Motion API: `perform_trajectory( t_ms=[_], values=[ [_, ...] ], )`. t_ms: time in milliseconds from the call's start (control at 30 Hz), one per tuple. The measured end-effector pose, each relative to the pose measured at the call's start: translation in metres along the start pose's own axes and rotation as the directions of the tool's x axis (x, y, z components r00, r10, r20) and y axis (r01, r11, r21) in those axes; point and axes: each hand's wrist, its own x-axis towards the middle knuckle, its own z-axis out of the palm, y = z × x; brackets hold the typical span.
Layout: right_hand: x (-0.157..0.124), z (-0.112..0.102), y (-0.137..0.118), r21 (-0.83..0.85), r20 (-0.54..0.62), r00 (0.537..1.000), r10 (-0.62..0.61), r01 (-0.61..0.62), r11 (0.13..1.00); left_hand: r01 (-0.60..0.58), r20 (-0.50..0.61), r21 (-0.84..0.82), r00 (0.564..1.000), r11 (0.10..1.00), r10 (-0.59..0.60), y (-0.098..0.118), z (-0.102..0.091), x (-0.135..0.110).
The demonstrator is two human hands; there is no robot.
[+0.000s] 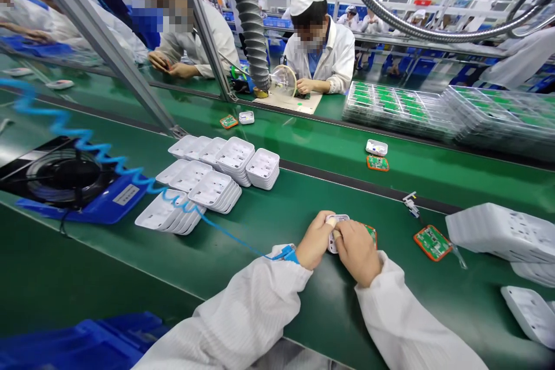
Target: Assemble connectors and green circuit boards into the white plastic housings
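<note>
Both my hands meet over a small white plastic housing (339,219) on the green bench top (269,225). My left hand (315,241) grips its left side with the thumb on top. My right hand (358,250) is closed over its right side and over a green circuit board (372,233) whose edge shows just beyond my knuckles. A blue wrist strap (287,253) sits on my left wrist, with a coiled blue cord (93,147) running off to the left.
Stacks of white housings (208,176) lie to the left, more white housings (503,231) at the right. A loose circuit board (432,242) lies right of my hands. A black fan (65,176) sits far left. People in white coats work across the conveyor (411,162).
</note>
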Motion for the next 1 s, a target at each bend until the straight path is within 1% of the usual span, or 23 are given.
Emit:
perform_trajectory(
  t_ms=[133,300,500,600,700,867,1000],
  values=[
    [0.002,0.000,0.006,0.065,-0.023,1.000,0.014,-0.013,0.998,-0.004,0.005,0.038,1.000,0.999,0.003,0.000,-0.003,0.001],
    [0.002,0.002,0.007,0.084,-0.027,0.999,0.024,-0.022,0.996,0.002,0.007,0.067,1.000,0.998,-0.002,0.002,-0.003,0.001],
    [0.002,0.001,0.011,0.098,-0.014,1.000,-0.021,0.022,0.995,-0.005,-0.003,0.085,1.000,0.996,0.005,0.003,-0.003,0.000],
    [0.002,-0.001,0.012,0.084,-0.024,0.999,-0.035,0.037,0.996,-0.012,-0.004,0.099,1.000,0.995,0.013,0.003,-0.004,0.000],
    [0.002,-0.004,0.012,0.062,-0.010,0.999,-0.050,0.051,0.997,-0.028,-0.012,0.125,0.999,0.992,0.030,0.002,-0.006,0.001],
    [0.003,-0.008,0.011,0.062,0.003,0.997,-0.074,0.074,0.995,-0.062,-0.021,0.216,0.997,0.974,0.068,0.002,-0.009,0.002],
    [0.004,-0.009,0.011,0.019,0.009,0.997,-0.079,0.078,0.997,-0.084,-0.029,0.282,0.995,0.956,0.096,0.004,-0.009,0.001]
  ],
)
